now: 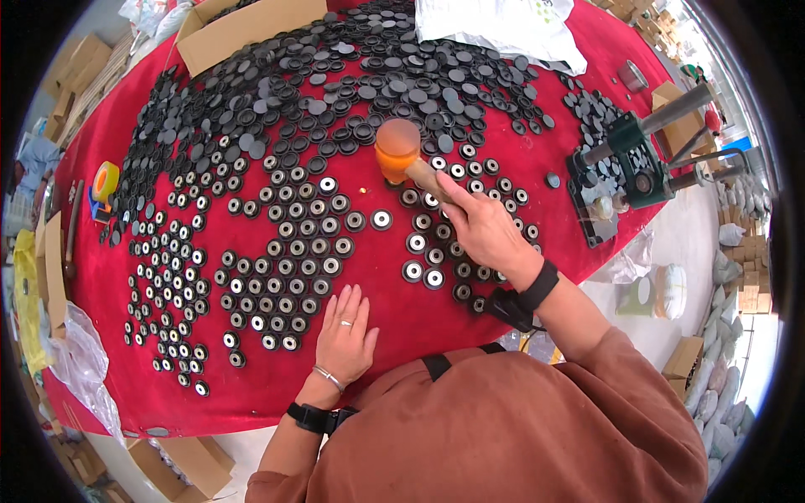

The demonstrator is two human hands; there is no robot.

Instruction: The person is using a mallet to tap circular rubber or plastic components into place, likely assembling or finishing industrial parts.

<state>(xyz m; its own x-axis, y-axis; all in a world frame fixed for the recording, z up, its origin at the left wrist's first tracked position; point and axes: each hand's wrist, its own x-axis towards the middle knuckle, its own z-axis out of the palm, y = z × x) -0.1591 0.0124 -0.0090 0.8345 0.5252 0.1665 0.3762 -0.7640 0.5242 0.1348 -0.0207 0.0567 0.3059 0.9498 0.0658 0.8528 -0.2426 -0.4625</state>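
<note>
My right hand [490,230] is wrapped round the wooden handle of a mallet [397,144] with an orange, translucent head. The head stands over the middle of the red-covered table and hides whatever lies directly under it. My left hand [345,337] lies on the red cloth [394,314], fingers stretched out, holding nothing. Beside its fingertips are rows of small black wheels with shiny metal centres [298,247]. One such wheel [381,220] sits apart, between that group and another [434,256] under my right forearm.
Black caps and rings [335,84] are heaped across the far side. A green hand press [633,159] stands at the right. Further off are a cardboard box [251,38], a white plastic bag [503,29] and, at the left, a yellow tape roll [106,181].
</note>
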